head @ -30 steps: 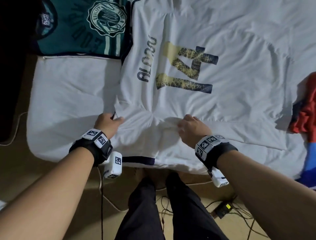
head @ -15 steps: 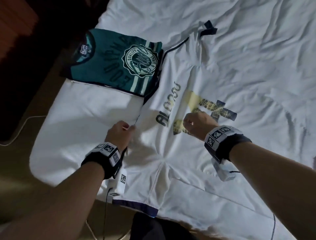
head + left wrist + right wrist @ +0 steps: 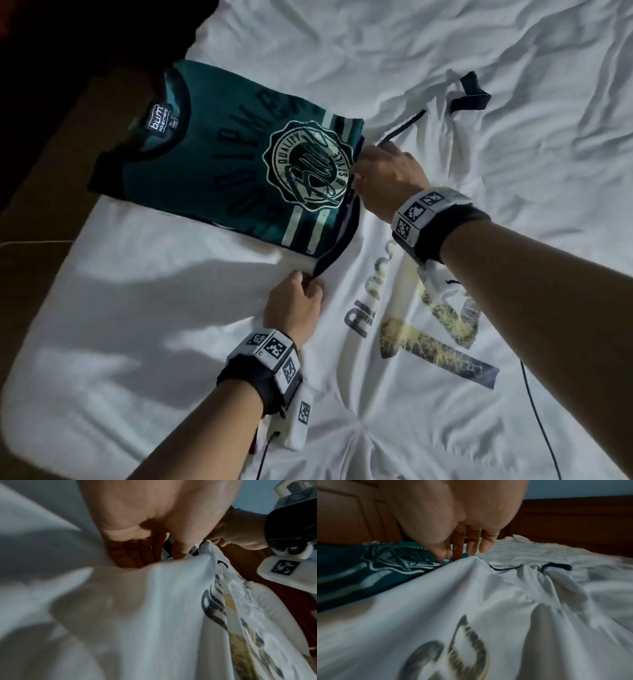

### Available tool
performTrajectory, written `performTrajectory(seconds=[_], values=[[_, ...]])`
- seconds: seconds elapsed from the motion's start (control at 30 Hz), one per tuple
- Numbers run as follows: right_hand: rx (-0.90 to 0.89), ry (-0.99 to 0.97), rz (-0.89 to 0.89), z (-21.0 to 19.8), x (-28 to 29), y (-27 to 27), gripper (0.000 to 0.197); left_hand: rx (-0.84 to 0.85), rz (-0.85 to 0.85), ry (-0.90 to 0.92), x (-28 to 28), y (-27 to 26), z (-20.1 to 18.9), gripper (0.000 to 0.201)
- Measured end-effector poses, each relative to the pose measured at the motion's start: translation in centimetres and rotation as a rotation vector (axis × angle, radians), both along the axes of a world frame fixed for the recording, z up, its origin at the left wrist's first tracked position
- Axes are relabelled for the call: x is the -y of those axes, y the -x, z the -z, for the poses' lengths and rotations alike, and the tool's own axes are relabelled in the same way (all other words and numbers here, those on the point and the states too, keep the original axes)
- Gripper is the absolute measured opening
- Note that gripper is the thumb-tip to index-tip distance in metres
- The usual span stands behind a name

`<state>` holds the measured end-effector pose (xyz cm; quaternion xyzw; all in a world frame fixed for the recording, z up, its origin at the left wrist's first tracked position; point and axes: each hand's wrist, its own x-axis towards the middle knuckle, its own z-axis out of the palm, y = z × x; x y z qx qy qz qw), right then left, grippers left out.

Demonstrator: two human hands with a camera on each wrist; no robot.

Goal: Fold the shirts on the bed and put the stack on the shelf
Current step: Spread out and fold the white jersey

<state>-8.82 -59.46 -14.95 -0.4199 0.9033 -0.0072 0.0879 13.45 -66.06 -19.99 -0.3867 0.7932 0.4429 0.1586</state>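
A white jersey point(image 3: 394, 394) with a dark name and a gold number lies spread on the bed, its navy-trimmed collar beside a folded teal shirt point(image 3: 219, 164). My left hand point(image 3: 294, 301) pinches the near end of the navy collar edge. My right hand point(image 3: 383, 174) pinches the same edge further up, right against the teal shirt's side. In the left wrist view, the left hand point(image 3: 137, 550) curls its fingers into white cloth point(image 3: 154, 615). In the right wrist view, the right hand's fingertips point(image 3: 457, 553) nip the jersey point(image 3: 488, 608) at the teal shirt point(image 3: 359, 569).
The white bed sheet point(image 3: 445, 51) lies rumpled across the back and right. The mattress edge point(image 3: 20, 394) drops to a dark floor on the left. A navy-cuffed sleeve point(image 3: 472, 92) of the jersey lies toward the back. A thin black cable point(image 3: 537, 421) trails over the jersey at right.
Both hands moved up the jersey from its lower part to the collar edge by the teal shirt. The right hand went furthest, and each now pinches the navy trim.
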Motion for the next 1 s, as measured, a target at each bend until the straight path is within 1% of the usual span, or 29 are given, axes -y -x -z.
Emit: performTrajectory(seconds=[0.07, 0.13, 0.2, 0.27, 0.33, 0.37, 0.4, 0.43, 0.5, 0.57, 0.6, 0.63, 0.67, 0.73, 0.77, 0.83, 0.87, 0.9, 0.97, 1.0], values=[[-0.015, -0.211, -0.095, 0.2, 1.2, 0.8, 0.016, -0.026, -0.036, -0.060, -0.1, 0.2, 0.3, 0.032], [-0.089, -0.370, -0.147, -0.1, 1.9, 1.1, 0.013, -0.087, -0.091, -0.129, -0.1, 0.3, 0.1, 0.035], [-0.127, -0.518, -0.174, -0.3, 2.3, 1.5, 0.017, -0.116, -0.100, -0.163, 0.2, 0.5, 0.1, 0.035], [-0.103, -0.661, -0.195, -0.4, 2.4, 1.5, 0.018, -0.127, -0.068, -0.190, 0.4, 0.4, 0.2, 0.035], [-0.040, -0.718, -0.205, -0.7, 2.6, 1.6, 0.010, -0.168, -0.077, -0.232, 0.7, 0.2, 0.1, 0.037], [0.002, -0.707, -0.188, -1.2, 2.8, 1.8, 0.006, -0.205, -0.100, -0.237, 0.8, 0.1, -0.2, 0.034], [0.047, -0.654, -0.162, -1.6, 2.9, 2.0, 0.003, -0.261, -0.128, -0.228, 0.9, 0.0, -0.4, 0.028], [0.091, -0.557, -0.128, -1.9, 3.0, 2.3, 0.007, -0.325, -0.162, -0.211, 1.1, -0.2, -0.7, 0.019], [0.184, -0.249, -0.047, -2.1, 3.2, 2.8, 0.015, -0.450, -0.233, -0.148, 1.5, -0.7, -1.4, 0.006], [0.235, 0.076, -0.027, -1.5, 3.2, 2.7, 0.014, -0.532, -0.278, -0.043, 1.8, -1.2, -1.7, 0.010], [0.222, 0.137, -0.038, -1.2, 3.2, 2.3, 0.013, -0.546, -0.294, -0.009, 1.8, -1.5, -1.6, 0.012], [0.182, 0.120, -0.050, -0.8, 3.2, 1.8, 0.014, -0.540, -0.313, 0.001, 1.9, -1.8, -1.4, 0.011], [0.127, 0.061, -0.057, -0.2, 3.2, 1.4, 0.018, -0.509, -0.326, -0.006, 1.9, -2.0, -1.2, 0.011], [0.058, -0.043, -0.027, 0.4, 3.4, 0.8, 0.022, -0.387, -0.316, -0.066, 2.4, -2.6, -0.5, 0.015], [0.057, -0.062, 0.015, 0.4, 3.7, 0.8, 0.020, -0.314, -0.280, -0.104, 2.7, -3.0, -0.1, 0.019], [0.089, -0.077, 0.083, 0.4, 4.4, 0.8, 0.016, -0.202, -0.154, -0.137, 3.3, -3.7, 0.4, 0.037], [0.097, -0.065, 0.093, 0.6, 4.6, 0.8, 0.015, -0.193, -0.117, -0.137, 3.6, -4.0, 0.5, 0.043], [0.108, -0.036, 0.097, 0.8, 4.8, 0.8, 0.016, -0.216, -0.119, -0.128, 3.7, -4.1, 0.6, 0.045], [0.169, 0.047, 0.118, 1.1, 4.5, 0.6, 0.020, -0.276, -0.215, -0.083, 3.6, -4.7, 0.8, 0.042], [0.213, 0.070, 0.132, 1.2, 4.2, 0.6, 0.023, -0.273, -0.276, -0.066, 3.4, -5.0, 0.9, 0.038]])
